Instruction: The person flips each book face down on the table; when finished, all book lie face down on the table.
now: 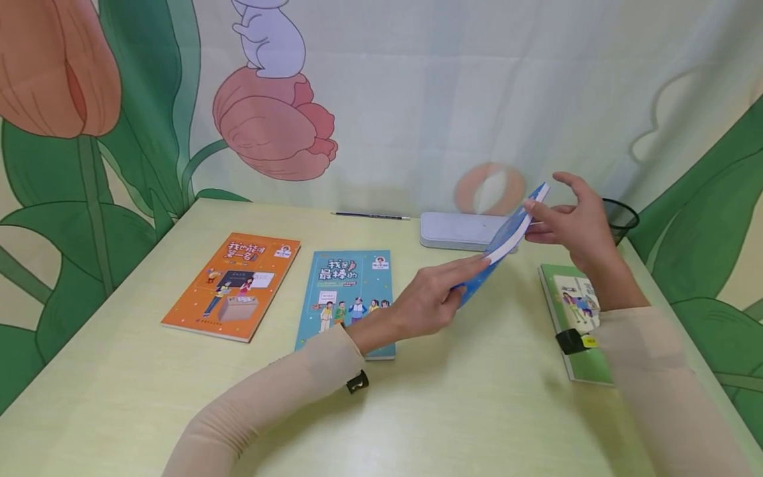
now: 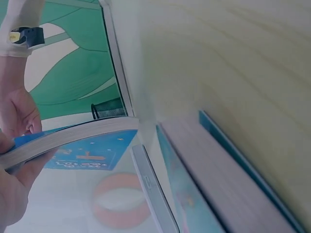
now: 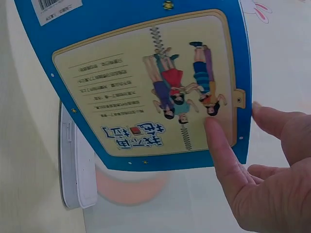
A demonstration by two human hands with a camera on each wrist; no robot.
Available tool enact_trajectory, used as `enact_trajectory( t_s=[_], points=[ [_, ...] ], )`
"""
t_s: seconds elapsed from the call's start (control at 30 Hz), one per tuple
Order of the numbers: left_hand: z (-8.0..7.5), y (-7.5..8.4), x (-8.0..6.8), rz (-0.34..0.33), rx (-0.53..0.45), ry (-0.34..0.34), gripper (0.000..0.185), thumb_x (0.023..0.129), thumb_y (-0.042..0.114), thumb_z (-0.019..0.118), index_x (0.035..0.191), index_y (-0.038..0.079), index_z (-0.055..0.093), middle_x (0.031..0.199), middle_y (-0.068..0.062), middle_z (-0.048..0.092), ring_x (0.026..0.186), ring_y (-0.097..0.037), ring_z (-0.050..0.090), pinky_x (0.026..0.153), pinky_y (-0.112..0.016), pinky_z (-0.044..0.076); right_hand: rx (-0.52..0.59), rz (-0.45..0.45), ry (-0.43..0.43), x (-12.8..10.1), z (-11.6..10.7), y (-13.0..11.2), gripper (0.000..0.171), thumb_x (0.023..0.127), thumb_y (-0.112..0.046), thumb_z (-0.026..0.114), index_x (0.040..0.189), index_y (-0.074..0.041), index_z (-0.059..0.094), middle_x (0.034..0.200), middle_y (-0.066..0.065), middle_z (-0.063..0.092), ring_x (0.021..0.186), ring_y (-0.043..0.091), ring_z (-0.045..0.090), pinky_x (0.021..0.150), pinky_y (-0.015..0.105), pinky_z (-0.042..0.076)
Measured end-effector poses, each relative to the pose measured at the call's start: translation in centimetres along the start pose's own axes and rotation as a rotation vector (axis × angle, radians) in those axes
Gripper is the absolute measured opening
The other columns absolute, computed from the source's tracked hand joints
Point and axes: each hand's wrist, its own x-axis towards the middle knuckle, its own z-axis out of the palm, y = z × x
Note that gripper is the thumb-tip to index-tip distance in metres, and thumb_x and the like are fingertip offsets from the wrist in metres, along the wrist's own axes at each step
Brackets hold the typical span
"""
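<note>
Mid-transfer: blue book point(image 1: 503, 245) tilted above the table's point(image 1: 453, 404) far right, left hand point(image 1: 432, 301) pinching its lower corner, right hand point(image 1: 575, 222) fingers straight against its upper edge. Next likely needs a firmer right-hand grip.

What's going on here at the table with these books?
A person holds a blue book tilted above the table with both hands. The left hand grips its lower end and the right hand touches its upper end. An orange book and a teal book lie flat to the left, a green book lies to the right. A white case, a pencil and a mesh cup sit toward the back.
</note>
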Motion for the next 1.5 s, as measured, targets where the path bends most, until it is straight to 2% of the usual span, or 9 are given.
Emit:
enact_trajectory(
  t_s=[0.13, 0.27, 0.43, 0.63, 0.97, 1.13, 1.23, 1.3, 1.5],
  points=[
    [0.1, 0.2, 0.0, -0.05, -0.061, 0.064, 0.055, 0.09, -0.014, 0.053, 0.144, 0.0, 0.051, 0.145, -0.019, 0.055, 0.131, -0.03, 0.058, 0.103, -0.024, 0.049, 0.006, -0.012, 0.038, -0.1, 0.2, -0.1, 0.088, 0.091, -0.045, 0.067, 0.16, -0.021, 0.019, 0.083, -0.017, 0.067, 0.069, 0.003, 0.073, 0.065, 0.025, 0.061],
    [0.2, 0.4, -0.1, -0.102, -0.121, 0.123, 0.052, 0.093, -0.012, 0.053, 0.144, 0.0, 0.051, 0.146, -0.019, 0.054, 0.131, -0.034, 0.057, 0.104, -0.034, 0.049, 0.011, -0.023, 0.068, 0.1, 0.4, 0.0, 0.086, 0.089, -0.051, 0.065, 0.159, -0.024, 0.021, 0.089, -0.014, 0.068, 0.073, 0.001, 0.073, 0.068, 0.024, 0.06],
    [0.2, 0.7, 0.0, -0.177, -0.256, 0.193, 0.051, 0.096, -0.01, 0.052, 0.146, 0.0, 0.048, 0.148, -0.02, 0.051, 0.132, -0.04, 0.055, 0.092, -0.041, 0.057, 0.054, -0.015, 0.086, 0.1, 0.5, 0.2, 0.084, 0.09, -0.052, 0.063, 0.159, -0.025, 0.023, 0.107, -0.001, 0.068, 0.086, 0.003, 0.072, 0.071, 0.022, 0.06],
    [0.0, 1.0, 0.3, -0.249, -0.383, 0.26, 0.052, 0.097, -0.008, 0.053, 0.147, 0.001, 0.046, 0.151, -0.02, 0.048, 0.129, -0.043, 0.057, 0.076, -0.033, 0.062, 0.034, 0.013, 0.098, 0.2, 0.5, 0.9, 0.078, 0.094, -0.055, 0.054, 0.159, -0.028, 0.021, 0.143, 0.023, 0.055, 0.107, 0.013, 0.067, 0.078, 0.019, 0.058],
    [-0.5, 2.1, 0.8, -0.364, -0.48, 0.332, 0.053, 0.1, -0.003, 0.051, 0.151, 0.004, 0.041, 0.149, -0.022, 0.049, 0.124, -0.042, 0.061, 0.079, -0.032, 0.061, 0.053, 0.088, 0.131, 0.7, 0.4, 2.9, 0.076, 0.093, -0.055, 0.052, 0.159, -0.032, 0.022, 0.143, 0.014, 0.054, 0.121, 0.02, 0.06, 0.083, 0.018, 0.057],
    [-0.6, 2.3, 1.0, -0.401, -0.5, 0.362, 0.054, 0.1, -0.002, 0.052, 0.152, 0.005, 0.041, 0.147, -0.023, 0.05, 0.121, -0.042, 0.063, 0.079, -0.034, 0.061, 0.082, 0.122, 0.121, 1.1, 0.9, 4.5, 0.071, 0.097, -0.05, 0.052, 0.159, -0.034, 0.02, 0.152, 0.016, 0.042, 0.136, 0.03, 0.05, 0.094, 0.03, 0.056],
    [-0.6, 2.4, 1.2, -0.416, -0.521, 0.366, 0.054, 0.1, -0.002, 0.052, 0.152, 0.006, 0.041, 0.148, -0.022, 0.049, 0.122, -0.043, 0.062, 0.081, -0.035, 0.061, 0.144, 0.145, 0.058, 1.2, 1.4, 5.3, 0.07, 0.099, -0.047, 0.052, 0.159, -0.039, 0.016, 0.158, 0.018, 0.032, 0.143, 0.035, 0.042, 0.098, 0.037, 0.053],
    [-0.5, 2.5, 1.2, -0.427, -0.535, 0.367, 0.054, 0.1, -0.001, 0.052, 0.152, 0.006, 0.04, 0.149, -0.022, 0.048, 0.123, -0.043, 0.061, 0.082, -0.036, 0.061, 0.232, 0.162, -0.006, 1.3, 1.5, 5.9, 0.073, 0.098, -0.045, 0.055, 0.159, -0.042, 0.015, 0.161, 0.018, 0.029, 0.144, 0.036, 0.041, 0.094, 0.035, 0.056],
    [-0.4, 3.0, 1.4, -0.451, -0.576, 0.372, 0.053, 0.101, 0.0, 0.052, 0.152, 0.007, 0.04, 0.151, -0.02, 0.046, 0.125, -0.043, 0.06, 0.085, -0.039, 0.06, 0.565, 0.181, -0.136, 1.3, 1.1, 7.4, 0.08, 0.091, -0.032, 0.068, 0.155, -0.047, 0.022, 0.139, 0.001, 0.045, 0.115, 0.016, 0.06, 0.084, 0.026, 0.059]
  ],
)
